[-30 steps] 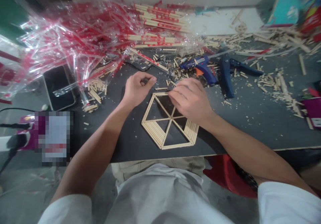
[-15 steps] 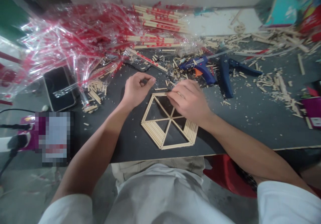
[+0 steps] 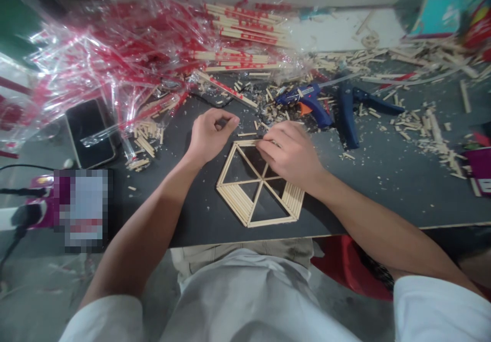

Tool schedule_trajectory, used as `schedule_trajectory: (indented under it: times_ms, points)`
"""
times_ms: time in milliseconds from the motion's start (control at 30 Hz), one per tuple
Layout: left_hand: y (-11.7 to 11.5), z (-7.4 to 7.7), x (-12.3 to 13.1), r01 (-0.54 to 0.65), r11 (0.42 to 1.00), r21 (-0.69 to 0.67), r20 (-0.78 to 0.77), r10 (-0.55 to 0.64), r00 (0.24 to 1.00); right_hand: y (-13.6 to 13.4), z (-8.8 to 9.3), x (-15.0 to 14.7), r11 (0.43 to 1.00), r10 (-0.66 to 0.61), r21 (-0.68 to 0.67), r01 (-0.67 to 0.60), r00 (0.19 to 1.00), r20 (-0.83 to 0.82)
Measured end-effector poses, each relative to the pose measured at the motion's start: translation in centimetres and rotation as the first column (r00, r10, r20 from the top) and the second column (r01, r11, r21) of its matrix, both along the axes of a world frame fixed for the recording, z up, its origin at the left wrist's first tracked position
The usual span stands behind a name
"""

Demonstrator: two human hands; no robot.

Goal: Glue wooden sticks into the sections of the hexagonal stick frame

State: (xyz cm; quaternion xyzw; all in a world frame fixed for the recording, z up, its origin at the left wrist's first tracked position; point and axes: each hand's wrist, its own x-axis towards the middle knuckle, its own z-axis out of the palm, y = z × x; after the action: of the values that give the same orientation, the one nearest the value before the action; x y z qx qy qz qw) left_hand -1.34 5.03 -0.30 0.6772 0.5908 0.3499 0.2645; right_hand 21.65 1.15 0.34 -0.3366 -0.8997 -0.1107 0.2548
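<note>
A hexagonal frame of pale wooden sticks (image 3: 253, 224) lies flat near the table's front edge, with spokes meeting at its middle. Two of its wedges, lower left and right, are partly filled with parallel sticks. Over the frame's upper right side is my right hand (image 3: 289, 153), its fingers bent and drawn together at the top edge; whatever they pinch is hidden. My left hand (image 3: 212, 135) hovers just beyond the upper left corner, thumb and forefinger tips together. Anything between those tips is too small to make out. A short stick piece (image 3: 246, 134) lies between the hands.
A blue glue gun (image 3: 316, 109) lies beyond my right hand, beside a dark blue angled tool (image 3: 348, 117). Plastic wrappers (image 3: 126, 50) and bundled chopsticks (image 3: 249, 35) cover the back left. Cut stick scraps (image 3: 433, 132) litter the right. A phone (image 3: 90, 135) lies left.
</note>
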Motion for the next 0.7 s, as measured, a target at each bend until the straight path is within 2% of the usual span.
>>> schedule_trajectory:
  times_ms: [167, 333, 700]
  points:
    - [0.07, -0.1, -0.02, -0.006, 1.0, 0.001, -0.009, 0.006, 1.0, -0.02, -0.13, -0.06, 0.999, -0.009, -0.052, 0.009, 1.0, 0.011]
    - [0.04, 0.02, 0.07, 0.005, 1.0, 0.004, 0.009, -0.005, 1.0, 0.03, -0.14, -0.15, 1.0, -0.012, -0.029, 0.012, 1.0, 0.002]
    - [-0.01, 0.2, 0.19, 0.003, 1.0, 0.005, 0.015, -0.003, 1.0, 0.14, -0.36, -0.23, 0.997, -0.014, -0.077, 0.012, 1.0, -0.025]
